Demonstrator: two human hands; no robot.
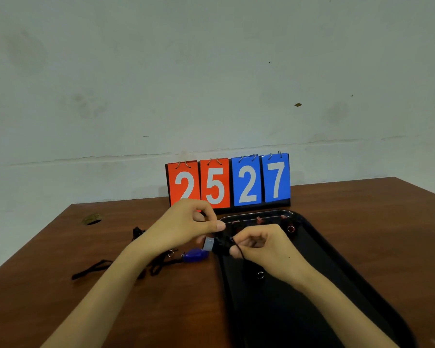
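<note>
Both my hands meet above the left rim of a black tray (342, 259). My left hand (186, 224) has its fingers curled and holds a small black and grey object (215, 244) from the left. My right hand (259, 244) pinches the same object's black end and a thin black cord (240, 249) that hangs from it. What the object is I cannot tell. A blue whistle-like piece (195, 255) with a metal ring and black lanyard (93, 268) lies on the table under my left wrist.
A flip scoreboard (246, 183) reading 25 and 27 stands at the back of the brown table (374, 209). The tray holds small red pieces (259, 219) and metal rings (290, 229). A roll of tape (92, 219) lies far left. Another black piece (137, 232) lies left of my arm.
</note>
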